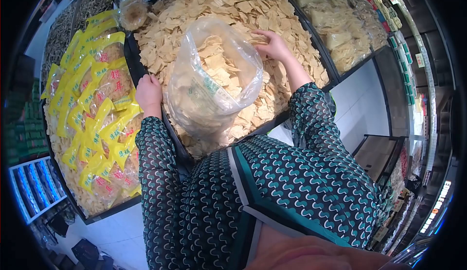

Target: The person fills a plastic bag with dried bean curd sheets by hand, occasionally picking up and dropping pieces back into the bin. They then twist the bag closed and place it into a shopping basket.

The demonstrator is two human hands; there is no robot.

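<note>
the right hand (pixel 275 46) lies palm down on the pile of pale dried chips, fingers curled around a few pieces at the far right lip of the clear crinkled plastic bag (pixel 214 80); how tightly it grips is hard to tell, since the bag's edge covers the fingertips. the left hand (pixel 149 93) sits at the near left of the bag, closed in a loose fist on the dark bin rim; whether it pinches the bag's plastic cannot be made out. the bag stands open between both hands, about half full of the same chips, resting on the heap of pale dried chips (pixel 233 7) in the black-edged bin (pixel 130 58). both sleeves are a green-and-black patterned fabric (pixel 301 173) that hides the bin's near edge. left of it lie yellow-topped sealed packets (pixel 99 119) with red print too small to read. to the far right, another bin of pale flakes (pixel 335 22) is cut off by the frame.
</note>
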